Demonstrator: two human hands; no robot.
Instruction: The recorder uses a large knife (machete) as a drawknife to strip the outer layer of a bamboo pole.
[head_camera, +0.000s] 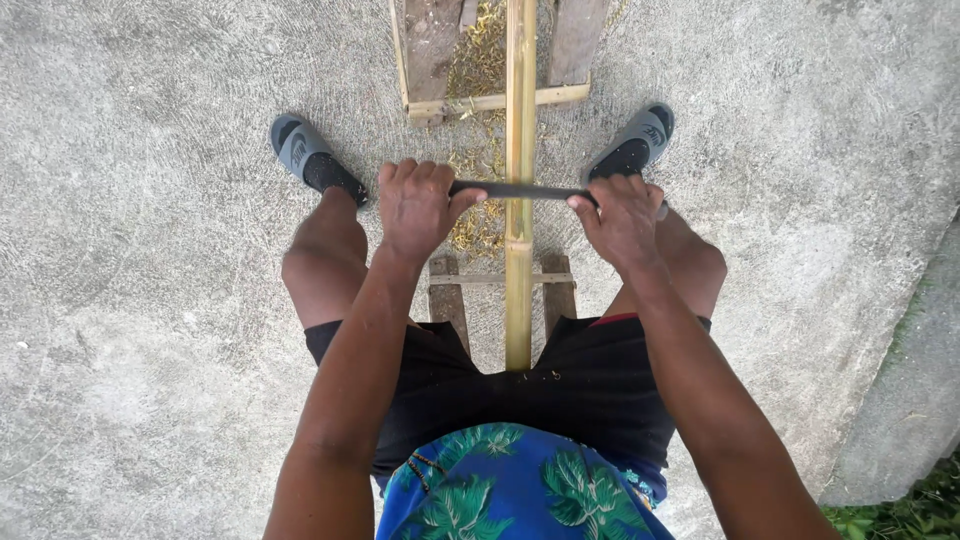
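Between the bare knees, above the concrete floor (150, 300): a long bamboo pole (519, 130), running straight away from the body, near end butted against the black shorts (590, 390), far part lying over a rough wooden frame (430, 60). Across the pole at a right angle, touching it: a dark flat blade (520, 190). Left hand (418, 205) clamped shut around the blade's left end, right hand (622, 220) clamped shut around its right end, fingertips of both close to the metal.

Likely trouble, judged from this layout:

- Sits on a round, smooth surface, so may skid sideways off the pole and run toward a bare thigh or knee on either side.
- Rests just ahead of a node ring; may snag there, then jump free with a jerk, and any pull along the pole points at the lap.
- Looks bare where the right thumb presses, so a slip of grip could bring skin onto the edge; whether a handle lies under either palm cannot be told.
- Appears unclamped on the frame, so could roll or shift and throw the blade off line.
- Lie loose under the frame near the grey slippers (305, 155): straw-coloured shavings (480, 70), poor footing if stepped on.
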